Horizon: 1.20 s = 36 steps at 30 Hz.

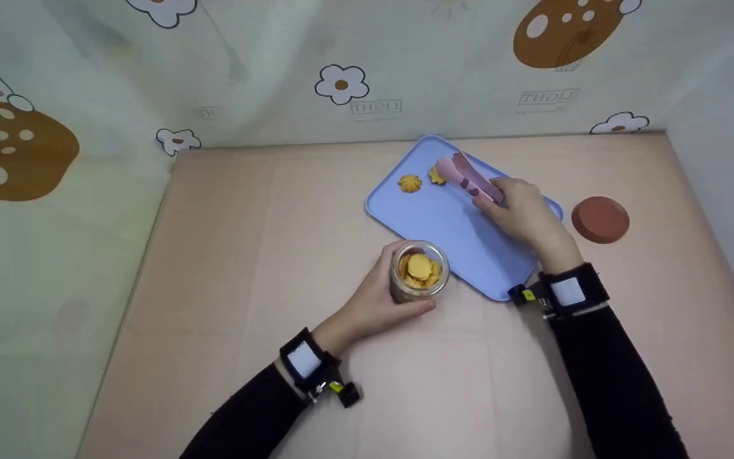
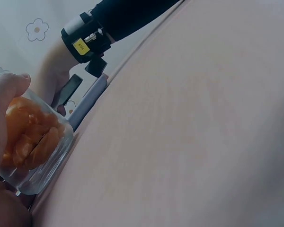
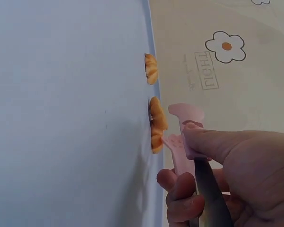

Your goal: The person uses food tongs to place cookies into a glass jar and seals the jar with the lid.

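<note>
My left hand (image 1: 380,299) grips a clear glass jar (image 1: 399,294) around its side, thumb toward me. The lidless jar holds several yellow-orange cookies (image 1: 419,266), also seen through the glass in the left wrist view. In my right hand (image 1: 526,213) is a pair of pink tongs (image 1: 469,178), held over the far part of a blue tray (image 1: 443,220). A flower-shaped cookie (image 1: 410,183) lies on the tray. Beside it, another cookie (image 1: 436,176) is partly hidden by the tongs. In the right wrist view the tong tips (image 3: 187,111) stand apart, the lower one right at a cookie (image 3: 157,124).
A round reddish-brown lid (image 1: 601,220) lies on the table to the right of the tray. Pale pink covering spreads over the table (image 1: 246,255). Behind and at the left hangs a printed curtain (image 1: 265,70) with flowers and a rabbit; its lower edge meets the table's far edge.
</note>
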Tool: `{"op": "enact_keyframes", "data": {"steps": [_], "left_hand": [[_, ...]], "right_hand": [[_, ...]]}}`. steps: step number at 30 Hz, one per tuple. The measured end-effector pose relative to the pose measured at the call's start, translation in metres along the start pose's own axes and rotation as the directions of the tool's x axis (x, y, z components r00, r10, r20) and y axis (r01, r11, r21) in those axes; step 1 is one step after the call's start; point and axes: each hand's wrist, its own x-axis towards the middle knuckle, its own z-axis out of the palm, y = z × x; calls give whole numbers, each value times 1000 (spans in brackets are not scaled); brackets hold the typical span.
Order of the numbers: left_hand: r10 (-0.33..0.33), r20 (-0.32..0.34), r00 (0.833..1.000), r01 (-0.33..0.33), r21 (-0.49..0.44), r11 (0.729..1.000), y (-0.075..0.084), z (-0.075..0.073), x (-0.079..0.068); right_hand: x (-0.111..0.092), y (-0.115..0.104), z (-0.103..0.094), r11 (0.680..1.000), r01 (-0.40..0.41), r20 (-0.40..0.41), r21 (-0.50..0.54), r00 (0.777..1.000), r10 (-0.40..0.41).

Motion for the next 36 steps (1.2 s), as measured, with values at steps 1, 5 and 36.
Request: {"op": "enact_keyframes", "data": {"steps": [1, 5, 36], "left_hand": [[-1, -1, 1000, 1, -1, 1000, 0, 0, 0], [-5, -3, 1000, 5, -1, 1000, 0, -1, -1], [3, -3, 1000, -3, -1, 1000, 0, -1, 0]], "right_hand": [[0, 0, 0, 1000, 7, -3, -5, 1000, -7], [0, -4, 0, 1000, 14, -4, -11, 1000, -14], [35, -30, -16, 991, 56, 132, -123, 990, -40]]}}
